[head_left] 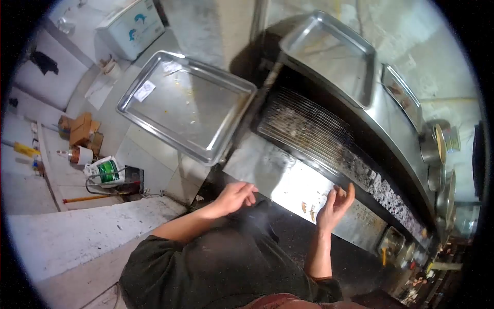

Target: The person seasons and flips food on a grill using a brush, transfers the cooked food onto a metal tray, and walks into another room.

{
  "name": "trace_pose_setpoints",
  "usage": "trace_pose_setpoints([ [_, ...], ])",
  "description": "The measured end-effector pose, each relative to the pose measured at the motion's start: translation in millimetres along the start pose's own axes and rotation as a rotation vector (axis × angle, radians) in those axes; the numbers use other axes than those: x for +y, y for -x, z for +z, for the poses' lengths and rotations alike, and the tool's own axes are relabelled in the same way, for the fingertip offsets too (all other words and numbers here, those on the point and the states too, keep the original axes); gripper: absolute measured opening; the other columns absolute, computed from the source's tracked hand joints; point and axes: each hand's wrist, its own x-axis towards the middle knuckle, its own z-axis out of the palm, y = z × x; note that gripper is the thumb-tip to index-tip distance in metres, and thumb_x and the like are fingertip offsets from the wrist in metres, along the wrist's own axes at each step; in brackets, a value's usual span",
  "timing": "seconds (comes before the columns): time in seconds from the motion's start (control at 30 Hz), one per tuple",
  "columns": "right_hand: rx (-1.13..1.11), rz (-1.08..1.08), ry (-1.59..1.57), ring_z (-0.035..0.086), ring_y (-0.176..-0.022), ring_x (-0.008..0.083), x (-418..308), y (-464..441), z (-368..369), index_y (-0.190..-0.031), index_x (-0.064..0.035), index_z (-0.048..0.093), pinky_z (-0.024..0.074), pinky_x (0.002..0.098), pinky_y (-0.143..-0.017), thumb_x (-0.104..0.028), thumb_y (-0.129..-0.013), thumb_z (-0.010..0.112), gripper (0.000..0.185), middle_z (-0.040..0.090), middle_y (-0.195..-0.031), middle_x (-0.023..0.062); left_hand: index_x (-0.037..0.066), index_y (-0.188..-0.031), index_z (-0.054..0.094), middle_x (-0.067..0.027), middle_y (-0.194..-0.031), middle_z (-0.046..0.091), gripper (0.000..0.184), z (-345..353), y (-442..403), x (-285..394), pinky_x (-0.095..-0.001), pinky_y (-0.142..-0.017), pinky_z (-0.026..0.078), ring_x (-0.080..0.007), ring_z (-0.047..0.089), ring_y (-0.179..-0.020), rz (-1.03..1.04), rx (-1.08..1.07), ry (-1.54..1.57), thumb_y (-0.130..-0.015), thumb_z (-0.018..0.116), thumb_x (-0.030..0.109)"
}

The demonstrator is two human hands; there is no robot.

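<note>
My left hand [235,198] is over the near edge of the metal counter [257,159], its fingers loosely curled and apart, holding nothing. Farther right, my right hand [335,202] is raised over the bright part of the counter with its fingers apart and nothing in them. Small brown scraps [307,210] lie on the metal just left of it. Beyond both hands stretches a grill with a ridged metal grate [303,123]. Whitish coals or ash [383,190] show at its right part.
A large metal tray [190,103] sits at the upper left, another tray [332,51] on the ledge behind the grill. Pots [435,147] stand at the right. Cardboard [81,129], a white-green bag [107,171] and a dustpan [133,180] are at the left. A white box [131,31] is farther back.
</note>
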Motion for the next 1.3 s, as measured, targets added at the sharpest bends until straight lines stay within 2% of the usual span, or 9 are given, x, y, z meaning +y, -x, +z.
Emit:
trace_pose_setpoints([
  [0.13,-0.096,-0.304,0.08,0.045,-0.117,0.0253,-74.3,20.2,114.7,-0.137,-0.0016,0.028,0.0413,0.0374,-0.094,-0.008,-0.088,0.055,0.056,0.026,-0.139,0.0148,0.003,-0.114,0.057,-0.0073,-0.09,0.063,0.043,-33.4,-2.6,8.0,-0.033,-0.075,0.049,-0.0148,0.059,-0.08,-0.15,-0.136,0.343,-0.098,0.038,0.038],
  [0.33,-0.598,-0.477,0.518,0.016,-0.137,0.0377,-74.0,57.8,237.0,-0.139,-0.0052,0.034,-0.0023,0.0561,-0.109,-0.035,-0.088,0.054,0.062,0.029,-0.145,0.0182,0.006,-0.134,0.039,-0.0061,-0.136,0.043,0.07,-106.7,-69.7,112.3,-0.0336,-0.107,0.027,-0.0218,0.039,-0.123,-0.213,-0.158,0.971,-0.087,0.049,0.057],
  [0.47,-0.79,-0.157,0.72,0.02,-0.136,0.0387,-69.2,53.3,250.6,-0.113,-0.0037,0.06,0.014,0.0555,-0.109,-0.031,-0.08,0.066,0.043,0.033,-0.142,0.0217,0.003,-0.13,0.043,-0.0118,-0.126,0.052,0.049,-201.2,-74.1,135.1,-0.0309,-0.099,0.037,-0.0192,0.049,-0.115,0.454,0.305,0.554,-0.09,0.058,0.026],
  [0.6,-0.63,-0.136,0.416,0.033,-0.127,0.0393,-56.7,33.3,287.8,-0.082,0.0034,0.066,0.0252,0.0464,-0.106,-0.014,-0.078,0.064,0.018,0.039,-0.137,0.0248,0.004,-0.118,0.056,-0.0062,-0.107,0.062,0.033,-314.8,-41.0,98.9,-0.0264,-0.082,0.047,-0.0123,0.058,-0.093,0.317,0.616,-0.047,-0.088,0.061,0.017],
  [0.8,-0.823,-0.167,0.503,0.032,-0.129,0.0379,-76.1,21.1,360.5,-0.094,0.0056,0.063,0.0214,0.0467,-0.108,-0.012,-0.081,0.058,0.023,0.035,-0.141,0.0211,-0.002,-0.111,0.06,-0.0159,-0.103,0.065,0.037,-522.6,106.3,-17.9,-0.0314,-0.082,0.048,-0.021,0.062,-0.094,0.127,1.504,-0.27,-0.086,0.061,0.025],
  [0.9,-0.722,-0.183,0.306,0.032,-0.13,0.0389,-105.5,18.5,427.3,-0.131,0.0032,0.042,0.0332,0.041,-0.104,-0.009,-0.082,0.055,0.052,0.023,-0.146,0.0227,-0.002,-0.111,0.06,-0.0123,-0.093,0.066,0.035,-585.2,182.3,-54.6,-0.0297,-0.073,0.047,-0.019,0.061,-0.081,-0.071,1.766,0.025,-0.087,0.059,0.024],
  [0.93,-0.798,-0.197,0.377,0.03,-0.131,0.0397,-111.3,16.1,451.5,-0.141,0.0006,0.024,0.0319,0.0422,-0.105,-0.01,-0.081,0.056,0.069,0.019,-0.146,0.0244,-0.002,-0.11,0.06,-0.0103,-0.089,0.065,0.035,-588.0,201.7,-43.9,-0.0284,-0.069,0.046,-0.0171,0.059,-0.076,-0.146,1.814,0.196,-0.087,0.059,0.024],
  [1.13,-0.865,-0.361,0.345,0.027,-0.133,0.0384,-202.5,48.0,637.7,-0.138,0.003,0.029,0.03,0.0426,-0.106,-0.016,-0.08,0.063,0.069,0.02,-0.145,0.0258,0.001,-0.092,0.061,-0.0014,-0.073,0.055,0.023,-739.1,253.2,-144.5,-0.027,-0.059,0.04,-0.0107,0.05,-0.067,0.044,1.892,0.416,-0.088,0.057,0.024],
  [1.3,-0.959,-0.435,0.307,0.028,-0.132,0.0395,-315.6,103.3,838.1,-0.135,-0.0008,0.036,0.0279,0.044,-0.107,-0.018,-0.078,0.067,0.068,0.023,-0.145,0.024,0.003,-0.103,0.057,-0.0042,-0.084,0.059,0.022,-850.8,170.5,-112.1,-0.0293,-0.065,0.045,-0.0159,0.056,-0.072,-0.216,1.424,0.46,-0.088,0.055,0.02],
])
